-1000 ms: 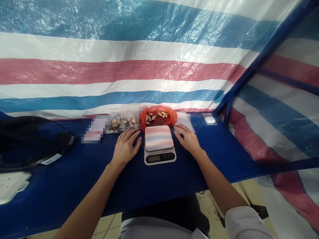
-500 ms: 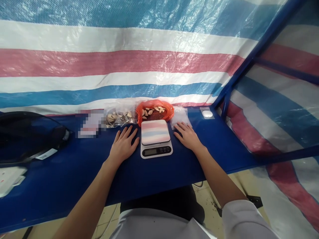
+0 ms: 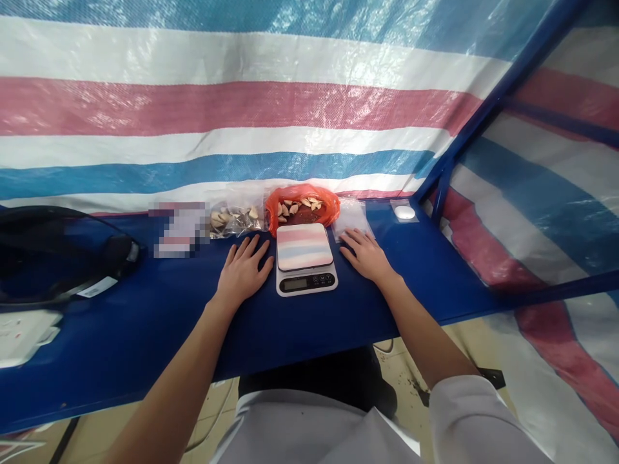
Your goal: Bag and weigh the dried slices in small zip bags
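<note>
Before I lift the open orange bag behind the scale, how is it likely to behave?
The orange bag would probably sag and fold, since its thin film looks crumpled. The loose pale pieces inside could slide or spill, as the mouth gapes open. It may also brush the scale, which stands close in front of it.

On the scale [image 3: 305, 256], 3 buttons [image 3: 322, 278] carry a power symbol, "M" and "T".

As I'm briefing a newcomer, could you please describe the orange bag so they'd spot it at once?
On the blue table, find the white scale. The orange bag sits just beyond it, its open mouth showing pale pieces; the neighbouring bags are colourless.
</note>
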Demonstrator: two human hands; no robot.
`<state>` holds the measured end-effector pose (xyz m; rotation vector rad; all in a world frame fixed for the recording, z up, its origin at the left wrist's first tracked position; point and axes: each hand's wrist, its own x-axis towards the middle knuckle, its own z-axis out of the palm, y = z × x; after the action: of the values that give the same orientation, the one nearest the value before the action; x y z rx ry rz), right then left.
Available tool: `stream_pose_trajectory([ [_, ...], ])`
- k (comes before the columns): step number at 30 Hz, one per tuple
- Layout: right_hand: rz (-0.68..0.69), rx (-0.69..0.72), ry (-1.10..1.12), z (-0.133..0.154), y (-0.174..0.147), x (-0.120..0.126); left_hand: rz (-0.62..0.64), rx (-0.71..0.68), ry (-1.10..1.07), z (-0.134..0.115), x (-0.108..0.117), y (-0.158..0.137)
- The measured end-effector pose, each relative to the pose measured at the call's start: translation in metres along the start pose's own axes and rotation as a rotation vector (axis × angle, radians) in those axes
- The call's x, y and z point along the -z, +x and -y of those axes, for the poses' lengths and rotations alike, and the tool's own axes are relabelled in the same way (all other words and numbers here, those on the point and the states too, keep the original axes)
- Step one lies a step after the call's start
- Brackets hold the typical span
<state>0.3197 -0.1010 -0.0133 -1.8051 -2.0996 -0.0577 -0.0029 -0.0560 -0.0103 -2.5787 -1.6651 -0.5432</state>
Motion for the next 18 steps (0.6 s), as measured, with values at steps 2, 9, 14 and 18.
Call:
stream_pose_trajectory([
  [2,0.000,0.000,-0.005,0.001,0.000,0.000,-0.003,0.001,-0.007,0.000,-0.001,0.000],
  [9,-0.041,0.004,-0.009,0.003,0.002,0.005,-0.030,0.013,-0.012,-0.002,0.004,0.002],
  [14,-0.102,-0.038,0.022,0.000,0.021,0.010,-0.073,0.009,0.002,-0.004,0.003,0.008],
  [18,-0.035,-0.026,-0.008,-0.004,0.038,0.004,-0.053,0.011,0.020,-0.003,0.000,0.009],
])
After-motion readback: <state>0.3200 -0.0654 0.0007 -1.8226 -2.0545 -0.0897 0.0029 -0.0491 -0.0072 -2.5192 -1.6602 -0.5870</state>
